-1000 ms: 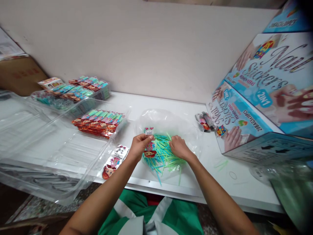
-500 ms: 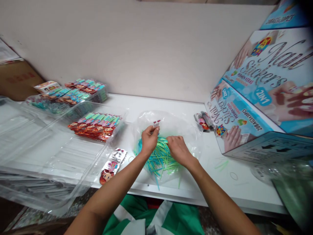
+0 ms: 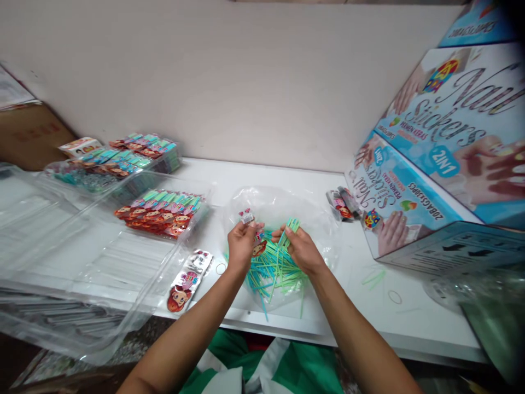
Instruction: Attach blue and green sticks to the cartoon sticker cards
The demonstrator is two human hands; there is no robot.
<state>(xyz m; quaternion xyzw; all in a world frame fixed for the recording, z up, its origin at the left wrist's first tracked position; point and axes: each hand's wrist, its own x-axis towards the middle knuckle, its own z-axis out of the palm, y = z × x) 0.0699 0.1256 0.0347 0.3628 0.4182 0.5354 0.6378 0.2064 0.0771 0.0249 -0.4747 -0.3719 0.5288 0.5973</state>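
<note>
My left hand (image 3: 241, 243) is closed on a small printed sachet (image 3: 259, 249) with a red-haired cartoon figure; its white end shows above my fingers. My right hand (image 3: 302, 249) pinches a small bunch of green and blue plastic sticks (image 3: 290, 229), held upright. Both hands are over a clear plastic bag (image 3: 283, 200), which is spread on the white table and holds a loose heap of thin green and blue sticks (image 3: 273, 271). Left of the bag, flat sachets (image 3: 188, 282) of the same print lie on the table.
A clear plastic tray (image 3: 123, 257) at left holds rows of filled sachets (image 3: 162, 213). Behind it are more packed sachets (image 3: 131, 156) and a brown carton (image 3: 33, 131). Nail sticker boxes (image 3: 418, 180) stack up at right, beside a few dark packets (image 3: 342, 203). A rubber band (image 3: 394, 297) lies near the front.
My right hand has come up from the heap with a bunch of sticks between its fingers. My left hand has shifted slightly left and down, and the sachet's printed face now shows.
</note>
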